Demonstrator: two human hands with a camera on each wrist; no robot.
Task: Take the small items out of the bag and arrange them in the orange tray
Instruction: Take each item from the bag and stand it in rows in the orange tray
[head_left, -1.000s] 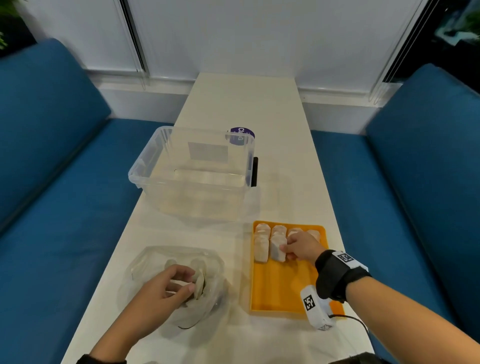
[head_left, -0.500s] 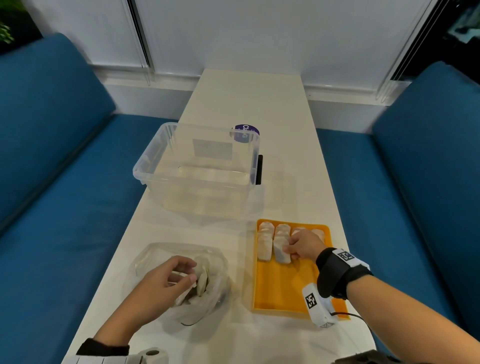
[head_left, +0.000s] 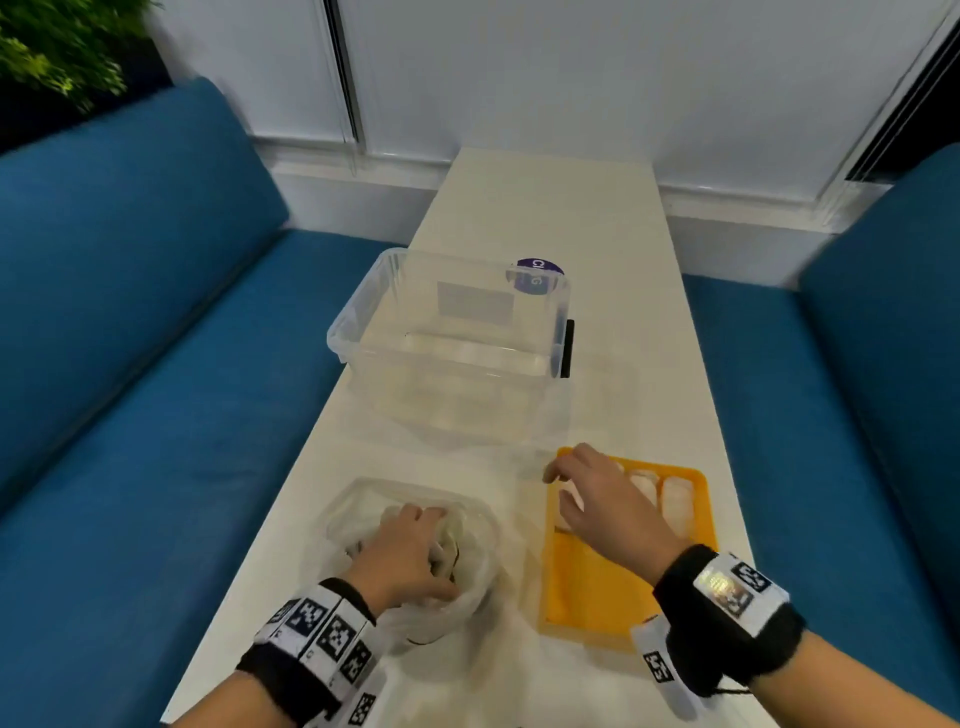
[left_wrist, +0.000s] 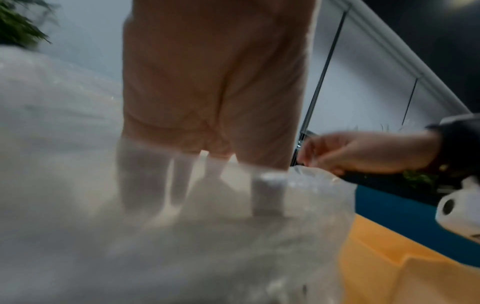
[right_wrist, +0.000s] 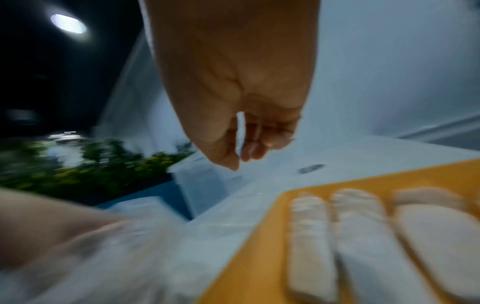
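Note:
A crumpled clear plastic bag (head_left: 467, 582) lies on the white table, left of the orange tray (head_left: 597, 587). My left hand (head_left: 415, 545) is inside the bag with its fingers (left_wrist: 182, 185) down among pale small items; the film and blur hide whether they grip one. Several white small items (head_left: 675, 499) lie in rows at the tray's far end, blurred in the right wrist view (right_wrist: 363, 236). My right hand (head_left: 558, 483) hovers over the tray's far left corner with loosely curled fingers (right_wrist: 252, 152) that hold nothing.
An empty clear plastic box (head_left: 452, 338) with a black latch stands just beyond the bag and tray. A purple round disc (head_left: 535, 270) lies behind it. Blue sofa seats (head_left: 156, 415) flank the narrow table on both sides.
My right hand has let go of the item it was setting in the tray and lifted toward the tray's far left corner. My left hand has pushed deeper into the bag.

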